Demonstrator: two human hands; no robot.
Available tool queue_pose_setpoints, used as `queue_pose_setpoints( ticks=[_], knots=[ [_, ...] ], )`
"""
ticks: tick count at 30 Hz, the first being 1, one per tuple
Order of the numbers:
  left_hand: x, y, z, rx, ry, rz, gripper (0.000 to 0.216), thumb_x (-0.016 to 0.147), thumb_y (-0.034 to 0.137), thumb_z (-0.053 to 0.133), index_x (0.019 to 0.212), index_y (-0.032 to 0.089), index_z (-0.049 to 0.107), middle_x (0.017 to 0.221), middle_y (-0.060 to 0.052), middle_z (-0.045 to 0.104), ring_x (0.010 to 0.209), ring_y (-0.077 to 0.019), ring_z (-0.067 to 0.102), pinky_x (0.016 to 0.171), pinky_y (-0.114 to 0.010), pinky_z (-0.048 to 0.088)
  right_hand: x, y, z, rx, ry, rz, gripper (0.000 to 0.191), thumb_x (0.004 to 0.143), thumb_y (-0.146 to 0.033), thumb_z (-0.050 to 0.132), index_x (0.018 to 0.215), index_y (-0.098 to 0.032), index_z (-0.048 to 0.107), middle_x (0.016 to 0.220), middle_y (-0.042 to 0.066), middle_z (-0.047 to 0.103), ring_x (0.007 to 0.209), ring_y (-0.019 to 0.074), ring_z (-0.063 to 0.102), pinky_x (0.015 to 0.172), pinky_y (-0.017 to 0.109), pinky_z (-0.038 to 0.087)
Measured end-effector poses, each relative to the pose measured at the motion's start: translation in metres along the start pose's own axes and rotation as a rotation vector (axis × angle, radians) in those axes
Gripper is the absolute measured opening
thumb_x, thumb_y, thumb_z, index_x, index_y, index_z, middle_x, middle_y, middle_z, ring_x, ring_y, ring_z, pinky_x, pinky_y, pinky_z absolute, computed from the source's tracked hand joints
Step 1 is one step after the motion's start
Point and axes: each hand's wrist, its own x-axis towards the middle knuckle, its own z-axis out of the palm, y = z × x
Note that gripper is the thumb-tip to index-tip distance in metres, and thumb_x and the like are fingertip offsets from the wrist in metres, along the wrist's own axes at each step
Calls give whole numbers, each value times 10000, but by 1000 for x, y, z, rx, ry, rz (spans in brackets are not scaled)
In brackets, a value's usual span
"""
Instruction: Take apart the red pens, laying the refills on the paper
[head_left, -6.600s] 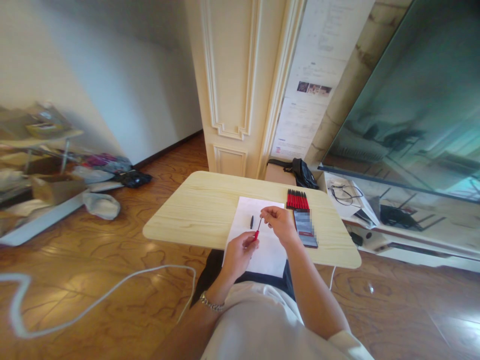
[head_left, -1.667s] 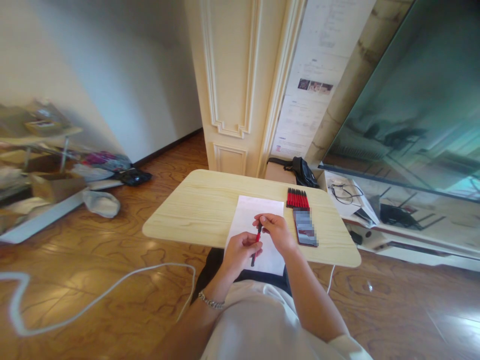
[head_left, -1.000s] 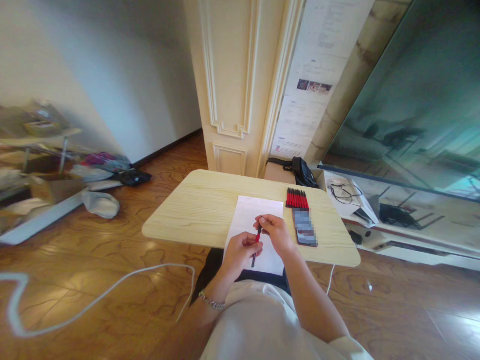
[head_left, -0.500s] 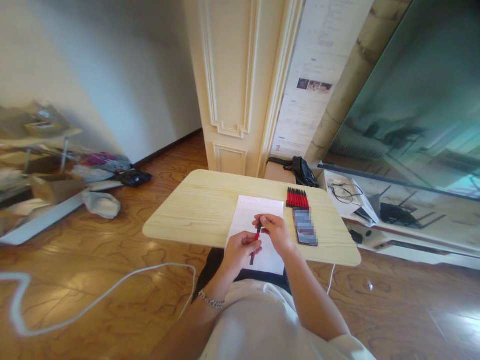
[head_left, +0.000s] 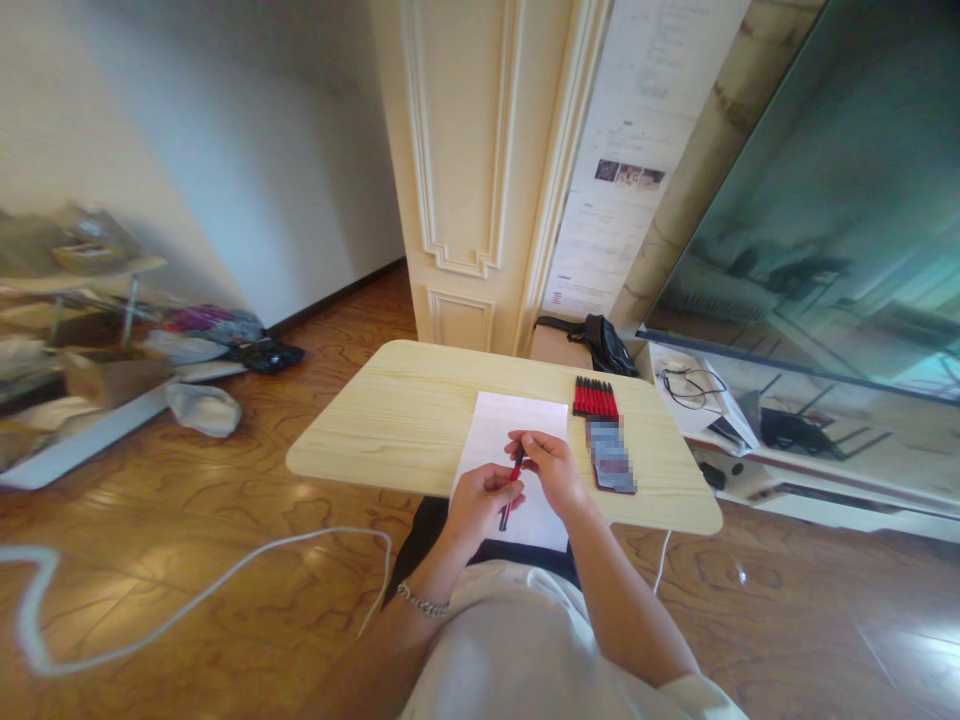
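Both my hands hold one red-and-black pen [head_left: 511,490] over a white sheet of paper [head_left: 501,430] on a small light wooden table [head_left: 390,420]. My left hand [head_left: 476,505] is closed round the lower part of the pen. My right hand [head_left: 551,468] pinches the pen's upper, black end with its fingertips. A row of several red-and-black pens [head_left: 595,397] lies at the far right of the table, with a dark phone [head_left: 611,456] just in front of it, beside my right hand.
A white cable [head_left: 187,600] snakes across the wooden floor at left. A cream panelled pillar [head_left: 465,170] and a black bag [head_left: 607,345] stand behind the table. A low TV stand [head_left: 825,450] with cables is at right; clutter and a shelf [head_left: 97,330] at far left.
Earlier the pen parts were apart, with a black piece lying on the paper. Now both hands grip one joined pen, nearly still over the last second.
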Motion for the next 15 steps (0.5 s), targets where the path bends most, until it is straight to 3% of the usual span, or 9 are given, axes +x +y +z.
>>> queue_pose_setpoints(
  ticks=[5, 11, 15],
  knots=[
    [0, -6, -2, 117, 70, 95, 219, 635, 293, 741, 750, 146, 629, 614, -23, 662, 547, -150, 610, 528, -250, 461, 1, 2, 1, -110, 39, -49, 272, 786, -425, 601, 858, -175, 679, 769, 61, 692, 697, 161, 595, 603, 264, 406],
    [-3, -7, 0, 220, 236, 144, 229, 564, 307, 769, 682, 165, 634, 601, -9, 667, 533, -146, 598, 496, -230, 413, 3, 18, 8, -201, 199, -102, 267, 732, -429, 658, 673, -175, 598, 622, 12, 627, 577, 132, 530, 554, 256, 386],
    [-3, -4, 1, 219, 235, 166, 227, 578, 305, 762, 694, 163, 629, 607, -9, 662, 546, -142, 595, 517, -233, 421, 4, 19, 10, -246, 273, -116, 294, 701, -453, 683, 663, -181, 576, 562, -21, 557, 534, 115, 473, 512, 244, 358]
  ],
)
